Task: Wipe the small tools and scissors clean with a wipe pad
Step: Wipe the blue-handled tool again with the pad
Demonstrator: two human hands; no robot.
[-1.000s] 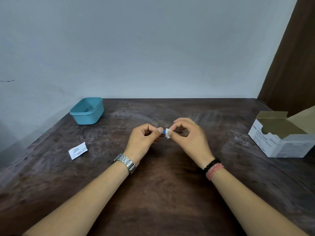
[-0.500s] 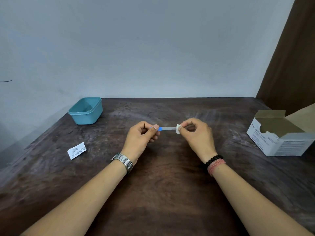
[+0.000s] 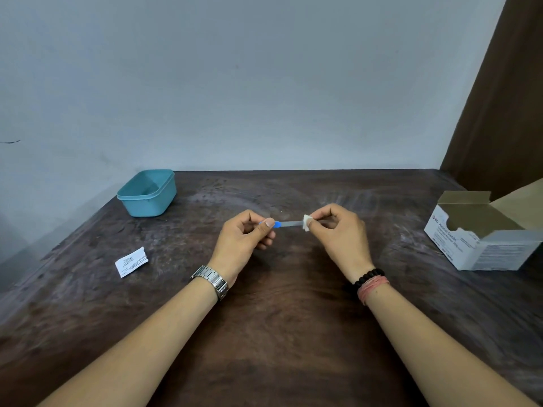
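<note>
A small tool point(image 3: 289, 224) with a blue handle and a thin metal blade lies level above the middle of the dark wooden table point(image 3: 279, 333). My left hand point(image 3: 242, 242) pinches its blue handle between thumb and fingers. My right hand point(image 3: 338, 233) pinches a small white wipe pad point(image 3: 306, 222) folded round the far end of the blade. The blade's tip is hidden inside the pad and my fingers. No scissors are in view.
A teal plastic tub point(image 3: 148, 193) stands at the back left near the wall. A torn white wipe wrapper point(image 3: 131, 262) lies on the left. An open white carton of swabs point(image 3: 482, 232) sits at the right edge. A brown curtain point(image 3: 499, 98) hangs behind it.
My right hand has slid the pad rightward along the blade, away from the blue handle, baring more metal. My left hand has stayed in place holding the handle.
</note>
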